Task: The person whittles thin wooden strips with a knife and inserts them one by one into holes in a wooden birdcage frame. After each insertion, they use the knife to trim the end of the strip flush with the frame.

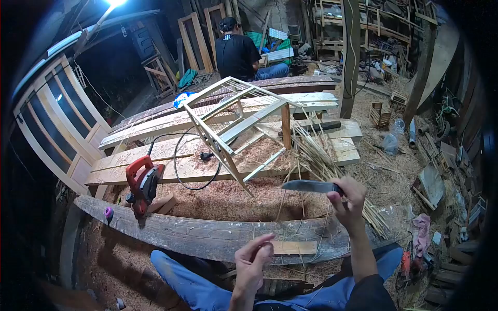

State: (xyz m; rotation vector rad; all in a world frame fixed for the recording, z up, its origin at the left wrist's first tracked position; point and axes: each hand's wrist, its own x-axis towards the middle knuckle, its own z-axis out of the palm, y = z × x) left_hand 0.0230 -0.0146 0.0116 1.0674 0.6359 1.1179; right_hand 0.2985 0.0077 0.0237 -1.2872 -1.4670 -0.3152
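Note:
In my right hand (349, 201) is a knife (310, 185), its handle wrapped by my fingers and its broad dark blade pointing left above the bench plank. My left hand (252, 262) is lower and nearer to me, over the plank's front edge. Its fingers are curled and pinched together; whatever they hold, if anything, is too small to make out. Between and beyond the hands lie thin bamboo strips (317, 155), some hanging over the plank (202, 234). A short flat piece of wood (294, 248) rests on the plank beside my left hand.
A slatted wooden frame (254, 118) stands tilted on thick boards (124, 158) covered in shavings. A red electric planer (144, 182) sits at left, its black cable looping behind. Further back a person (236, 54) in dark clothes sits facing away. A post (350, 62) rises at right.

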